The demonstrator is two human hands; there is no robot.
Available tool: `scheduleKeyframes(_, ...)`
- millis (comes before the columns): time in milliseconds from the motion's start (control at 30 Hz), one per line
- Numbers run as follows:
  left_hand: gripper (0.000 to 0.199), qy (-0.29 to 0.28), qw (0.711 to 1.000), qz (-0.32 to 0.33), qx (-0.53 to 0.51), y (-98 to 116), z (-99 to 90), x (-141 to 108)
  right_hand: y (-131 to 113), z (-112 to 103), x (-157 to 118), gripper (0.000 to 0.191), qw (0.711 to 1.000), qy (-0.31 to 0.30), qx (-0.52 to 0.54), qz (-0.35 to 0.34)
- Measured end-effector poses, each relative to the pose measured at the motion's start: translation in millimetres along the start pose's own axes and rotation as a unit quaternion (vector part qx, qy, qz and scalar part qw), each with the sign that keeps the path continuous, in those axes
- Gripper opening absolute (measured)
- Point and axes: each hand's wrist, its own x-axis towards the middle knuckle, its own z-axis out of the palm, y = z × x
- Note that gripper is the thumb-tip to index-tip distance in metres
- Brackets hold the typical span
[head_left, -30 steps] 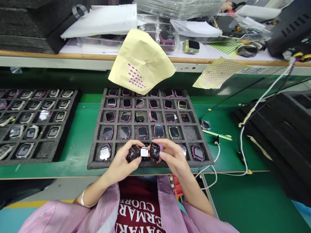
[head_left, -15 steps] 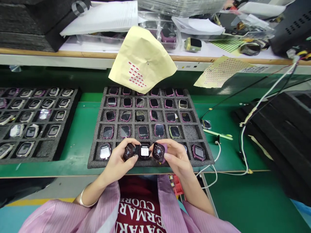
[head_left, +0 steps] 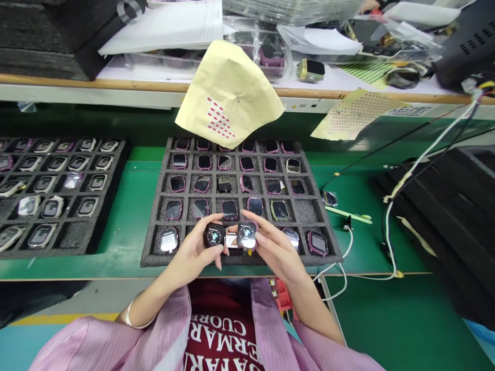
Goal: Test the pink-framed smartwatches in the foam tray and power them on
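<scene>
My left hand is closed on a black watch whose lit round dial faces up. Between the fingers of my right hand is a purple-rimmed watch, its screen also lit. Both watches are held side by side above the front row of a dark foam tray. A lit white screen of another watch shows between them, partly covered by fingers. Purple-rimmed watches fill many of the tray's compartments; a bright-screened watch lies front left and a purple one front right.
A second foam tray of watches lies at the left. Yellow paper hangs from the shelf edge over the tray's back. White cables, a green stick and black foam blocks are at the right.
Both held watches have turned, so their screens face up more toward the camera. The right-hand watch has shifted slightly left, and the left-hand one slightly right, closer together.
</scene>
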Motion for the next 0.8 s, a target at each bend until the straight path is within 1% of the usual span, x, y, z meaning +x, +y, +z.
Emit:
scheduleKeyframes(100, 0.048, -0.022, 0.998, -0.016, -0.065, 0, -4.5, 1, 2, -3, -1, 0.052, 1.0, -0.014, -0.016, -0.015)
scheduleKeyframes(233, 0.048, -0.028, 0.995, -0.03, -0.095, 0, -8.8, 0, 5, -3, -4, 0.075, 0.996, -0.037, -0.073, -0.046)
scheduleKeyframes(267, 0.048, -0.028, 0.994, -0.031, -0.096, 0, -9.3, 0, 6, -2, -5, 0.076, 0.994, -0.034, -0.088, -0.055)
scheduleKeyframes(333, 0.049, -0.03, 0.994, -0.033, -0.095, -1, -9.9, 0, 7, 0, -5, 0.071, 0.989, -0.02, -0.127, -0.075)
scheduleKeyframes(400, 0.049, -0.032, 0.995, -0.032, -0.093, -1, -10.8, 0, 7, 0, -6, 0.065, 0.976, 0.0, -0.191, -0.103)
scheduleKeyframes(500, 0.048, -0.041, 0.995, -0.03, -0.09, -4, -13.0, 0, 5, -3, -6, 0.063, 0.94, 0.034, -0.307, -0.146)
scheduleKeyframes(567, 0.047, -0.047, 0.995, -0.03, -0.084, -5, -14.4, 0, 3, -6, -6, 0.063, 0.921, 0.05, -0.353, -0.159)
scheduleKeyframes(600, 0.047, -0.048, 0.995, -0.03, -0.082, -6, -14.7, 0, 2, -7, -6, 0.064, 0.917, 0.054, -0.361, -0.158)
scheduleKeyframes(667, 0.047, -0.047, 0.995, -0.03, -0.081, -5, -14.4, 0, 0, -7, -7, 0.066, 0.922, 0.055, -0.353, -0.146)
scheduleKeyframes(700, 0.046, -0.046, 0.995, -0.03, -0.084, -5, -13.8, 0, -1, -7, -7, 0.067, 0.931, 0.051, -0.337, -0.135)
scheduleKeyframes(800, 0.048, -0.046, 0.994, -0.028, -0.099, -4, -11.4, 1, -1, -2, -9, 0.068, 0.967, 0.021, -0.238, -0.089)
